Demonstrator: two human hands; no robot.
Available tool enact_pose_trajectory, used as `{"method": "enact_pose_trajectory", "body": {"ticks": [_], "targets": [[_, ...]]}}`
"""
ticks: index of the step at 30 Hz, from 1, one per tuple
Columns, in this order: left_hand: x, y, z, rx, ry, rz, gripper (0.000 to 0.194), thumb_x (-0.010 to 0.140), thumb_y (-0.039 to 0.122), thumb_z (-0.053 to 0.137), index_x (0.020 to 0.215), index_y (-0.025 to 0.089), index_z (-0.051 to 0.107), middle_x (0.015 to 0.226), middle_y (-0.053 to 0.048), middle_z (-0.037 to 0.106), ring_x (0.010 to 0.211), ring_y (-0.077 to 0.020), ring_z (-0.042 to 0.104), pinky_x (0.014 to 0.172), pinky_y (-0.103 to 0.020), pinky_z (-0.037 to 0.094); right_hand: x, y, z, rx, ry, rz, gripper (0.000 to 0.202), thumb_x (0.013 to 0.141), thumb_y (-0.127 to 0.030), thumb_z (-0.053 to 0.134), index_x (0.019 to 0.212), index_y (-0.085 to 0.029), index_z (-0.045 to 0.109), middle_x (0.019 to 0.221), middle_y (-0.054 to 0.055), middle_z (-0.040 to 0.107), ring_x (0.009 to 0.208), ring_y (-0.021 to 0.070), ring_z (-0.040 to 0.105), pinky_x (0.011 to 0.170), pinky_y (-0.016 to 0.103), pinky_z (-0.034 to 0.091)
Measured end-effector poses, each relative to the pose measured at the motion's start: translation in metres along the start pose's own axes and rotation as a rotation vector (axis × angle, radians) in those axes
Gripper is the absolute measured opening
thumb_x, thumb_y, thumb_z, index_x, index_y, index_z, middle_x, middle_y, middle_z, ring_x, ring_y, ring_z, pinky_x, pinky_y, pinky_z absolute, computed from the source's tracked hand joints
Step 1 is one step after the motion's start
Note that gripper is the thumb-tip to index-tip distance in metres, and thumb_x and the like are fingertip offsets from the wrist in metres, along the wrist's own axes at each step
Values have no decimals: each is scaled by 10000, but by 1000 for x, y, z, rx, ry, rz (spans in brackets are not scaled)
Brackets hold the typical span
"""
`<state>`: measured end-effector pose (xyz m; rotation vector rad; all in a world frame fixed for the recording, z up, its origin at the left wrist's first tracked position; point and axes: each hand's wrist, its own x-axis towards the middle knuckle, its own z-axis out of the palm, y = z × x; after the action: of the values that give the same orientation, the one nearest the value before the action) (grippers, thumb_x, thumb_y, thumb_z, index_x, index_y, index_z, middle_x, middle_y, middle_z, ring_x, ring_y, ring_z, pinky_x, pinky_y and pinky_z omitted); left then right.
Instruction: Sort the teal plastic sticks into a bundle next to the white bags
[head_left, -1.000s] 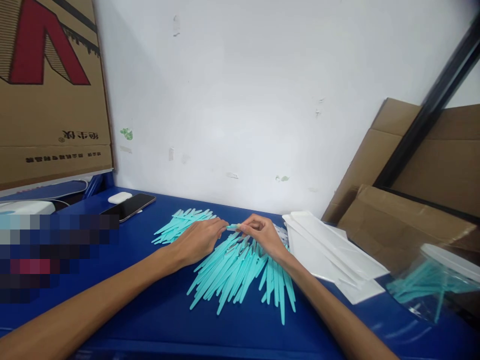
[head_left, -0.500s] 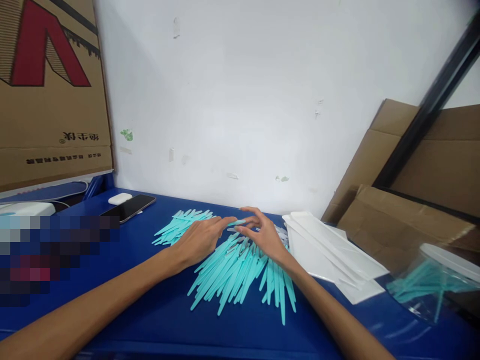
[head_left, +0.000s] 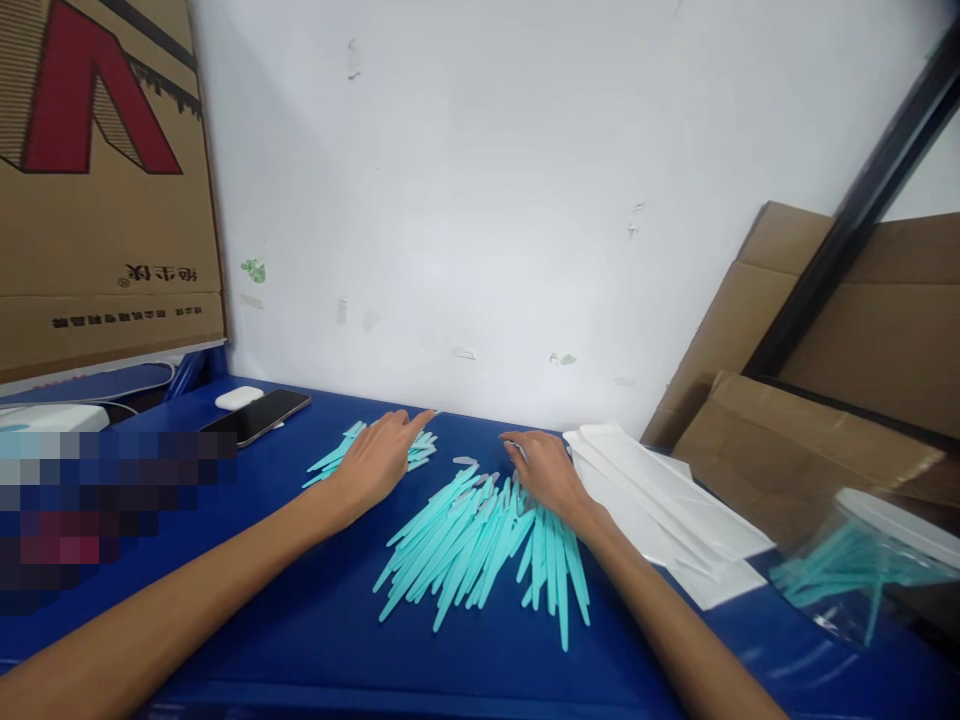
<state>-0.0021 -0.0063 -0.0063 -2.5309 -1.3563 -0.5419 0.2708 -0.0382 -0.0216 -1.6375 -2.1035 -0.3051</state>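
Note:
Turquoise eyebrow razors [head_left: 469,545] lie fanned out in a heap on the blue table, between my forearms. A smaller pile of the same razors [head_left: 337,460] sits to the left, partly under my left hand [head_left: 382,450]. My left hand is closed with the index finger stretched forward, and a pale razor tip shows just past it. My right hand [head_left: 547,470] is curled low at the heap's upper right, fingertips together around a small clear plastic cap [head_left: 516,449], partly hidden. Another loose clear cap [head_left: 465,461] lies between the hands.
White flat sleeves [head_left: 652,500] are stacked at the right. Beyond them stands a clear tub [head_left: 840,590] holding more turquoise razors. A phone [head_left: 262,415] and a white case [head_left: 239,398] lie at the back left. Cardboard [head_left: 802,430] leans at the right; a large box [head_left: 112,220] stands left.
My hands, together over the heap half a second ago, have come apart. The left moved left over the smaller pile with a razor; the right moved slightly right and down to the clear caps.

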Motion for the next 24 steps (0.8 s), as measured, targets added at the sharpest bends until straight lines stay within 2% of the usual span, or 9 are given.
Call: {"method": "enact_pose_trajectory", "body": {"ticks": [3,6,10,14,16,20,24], "targets": [[0,-7,2,80,-11,-26,686,775,-46,350,1414,187,437,1062,-152,604,969,-277,552,793,-385,454,0,6,0,-90,-60,15,297,962,-240,468,1180,-204,665,1067,89,731,1065,246,642,996,393,379],[0,-8,4,95,-1,-11,523,853,19,350,1324,154,535,1094,-177,595,1023,-305,527,837,-434,437,0,9,2,-120,-96,23,297,951,-213,486,1188,-208,665,971,88,755,988,239,676,1026,413,345],[-1,2,6,-6,3,124,348,929,152,386,1174,153,633,1100,-163,600,1055,-295,517,877,-423,430,-1,8,6,-86,-120,-5,330,924,-127,490,1193,-223,654,926,62,767,966,229,688,1058,439,307],[-5,12,12,-122,-4,278,329,966,208,379,1135,169,658,1118,-147,606,1079,-277,511,941,-421,404,1,4,8,-68,-125,-54,384,897,-49,476,1187,-236,644,934,36,767,955,211,696,1077,425,296],[-7,14,14,-173,-13,306,337,986,247,361,1115,180,665,1092,-135,611,1063,-262,524,941,-409,399,1,2,8,-72,-136,-78,406,891,-34,466,1197,-238,638,934,36,767,943,208,702,1039,379,347],[-10,17,8,-272,-66,273,387,1004,372,326,971,187,664,942,-95,628,926,-224,572,806,-338,425,2,1,7,-105,-166,-107,490,859,-13,458,1266,-241,606,997,68,759,971,227,699,825,274,459],[-13,21,0,-299,-181,201,379,940,510,413,792,204,582,770,-46,623,693,-192,561,579,-286,356,3,-2,5,-148,-197,-107,565,813,13,474,1303,-246,582,1019,83,751,1005,238,689,834,270,453]]}}
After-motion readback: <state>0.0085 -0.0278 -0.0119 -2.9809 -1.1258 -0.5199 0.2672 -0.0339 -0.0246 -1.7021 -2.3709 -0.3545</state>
